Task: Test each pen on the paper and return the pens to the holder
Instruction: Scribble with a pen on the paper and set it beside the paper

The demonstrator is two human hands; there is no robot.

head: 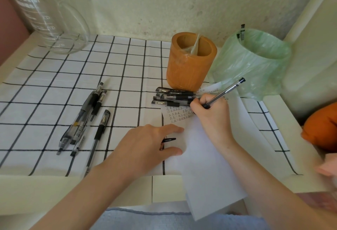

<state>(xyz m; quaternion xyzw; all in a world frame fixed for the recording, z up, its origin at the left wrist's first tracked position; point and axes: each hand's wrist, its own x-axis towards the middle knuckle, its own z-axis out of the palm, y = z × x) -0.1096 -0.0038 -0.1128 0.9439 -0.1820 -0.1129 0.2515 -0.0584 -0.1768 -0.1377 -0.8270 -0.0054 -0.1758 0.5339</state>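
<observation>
I see the desk under a checked cloth, with the paper lying near right and hanging over its near edge. My left hand lies flat, fingers spread loosely, pressing the paper's left edge, a pen cap under it. My right hand is clenched around a pen, tip on the paper. The orange holder stands beyond; black pens lie just before it, more pens left.
</observation>
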